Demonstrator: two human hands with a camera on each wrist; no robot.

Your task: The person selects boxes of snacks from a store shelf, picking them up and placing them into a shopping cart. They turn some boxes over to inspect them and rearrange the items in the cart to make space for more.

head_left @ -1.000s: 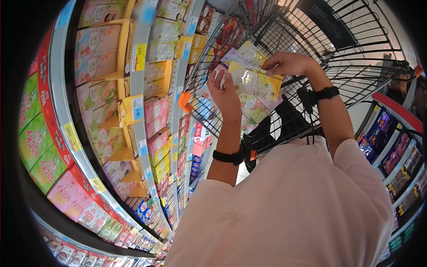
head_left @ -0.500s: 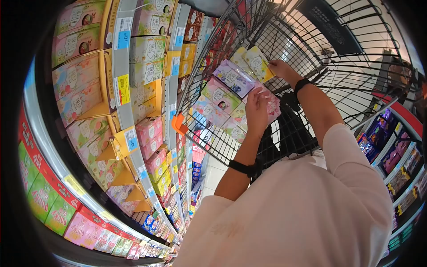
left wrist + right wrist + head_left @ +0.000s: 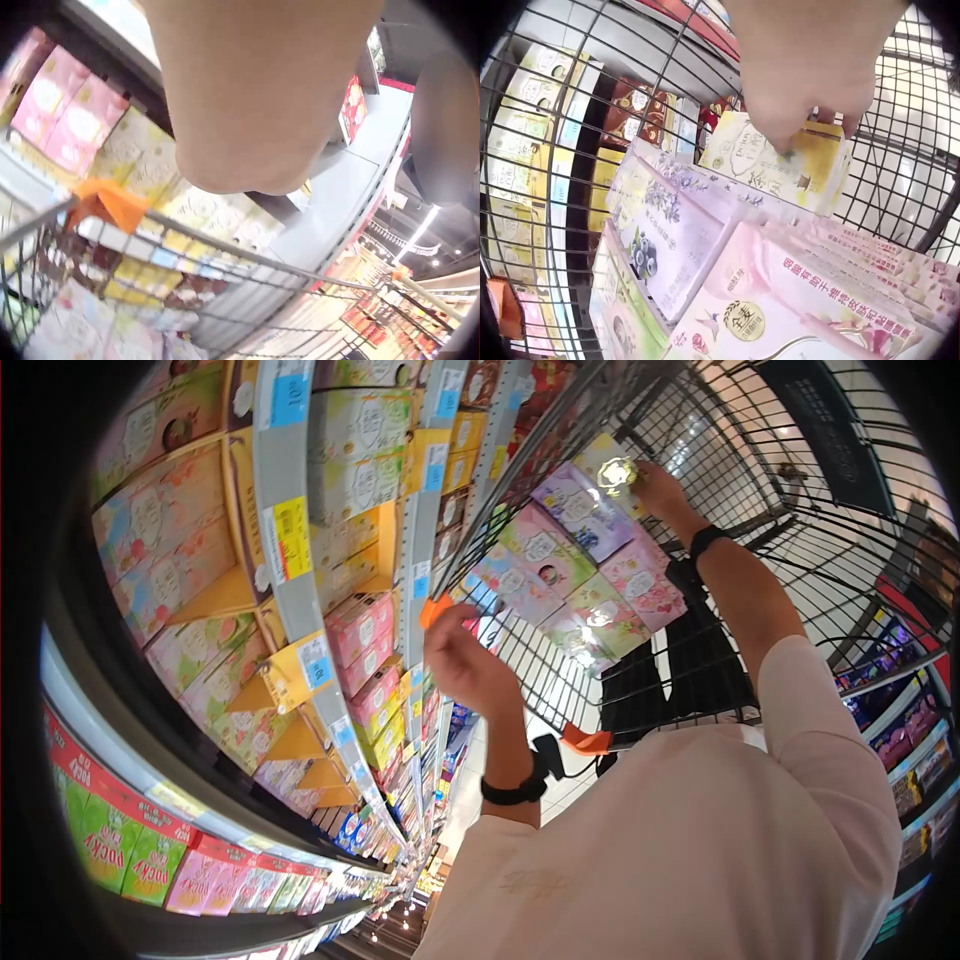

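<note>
My right hand (image 3: 666,498) grips a pale yellow box (image 3: 739,161) at its yellow end, inside the wire shopping cart (image 3: 560,710). In the right wrist view the thumb lies on its printed face and the fingertips curl over the end. Beside it stand purple boxes with blueberries (image 3: 660,247), and nearer are pink boxes (image 3: 780,300) with flowers. A green and pink box (image 3: 545,550) lies toward the shelf side. My left hand (image 3: 470,665), blurred, hovers by the cart's orange corner piece (image 3: 436,610), fingers loosely bent and nothing visible in them.
Shelves (image 3: 290,600) of boxed snacks run close along the left, with price tags on their edges. Pocky boxes (image 3: 105,850) line the lower left. A second orange corner piece (image 3: 586,740) sits at the cart's near rim. More shelves (image 3: 910,740) stand at the right.
The yellow box has moved from both hands to beside the purple boxes at the far end, held by my right hand. My left hand has drawn away left toward the cart's orange corner.
</note>
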